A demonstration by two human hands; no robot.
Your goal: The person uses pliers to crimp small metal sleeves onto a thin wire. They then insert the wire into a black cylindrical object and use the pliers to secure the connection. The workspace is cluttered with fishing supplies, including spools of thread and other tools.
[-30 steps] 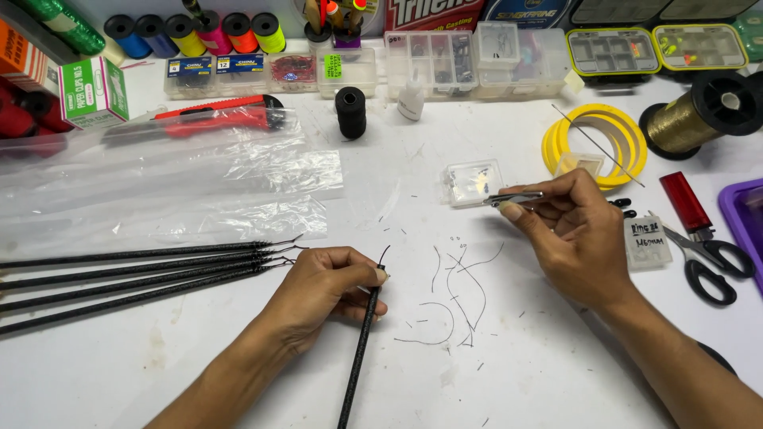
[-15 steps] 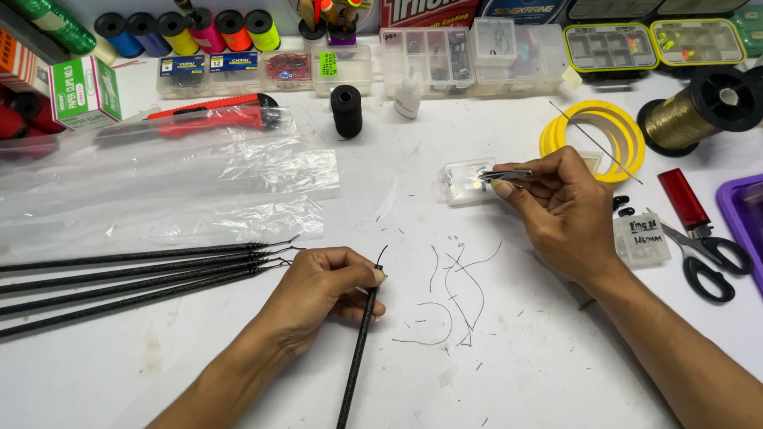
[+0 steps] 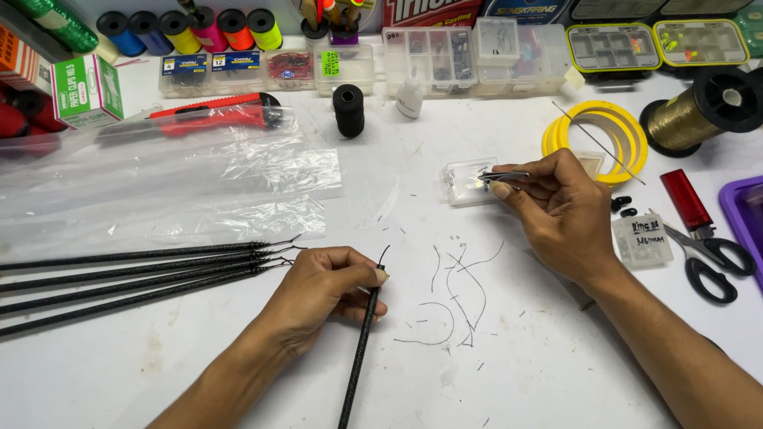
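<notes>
Beside green box (image 3: 86, 89), left hand (image 3: 318, 294) grips rod (image 3: 359, 349).

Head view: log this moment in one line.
left hand: grips black rod | right hand: tweezers over small clear box | table: cut line scraps

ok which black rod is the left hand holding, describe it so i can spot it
On the white table, look below the bundle of four black rods lying at the left. The left hand grips one black rod alone; unlike the bundle, it runs nearly straight up and down.
</notes>
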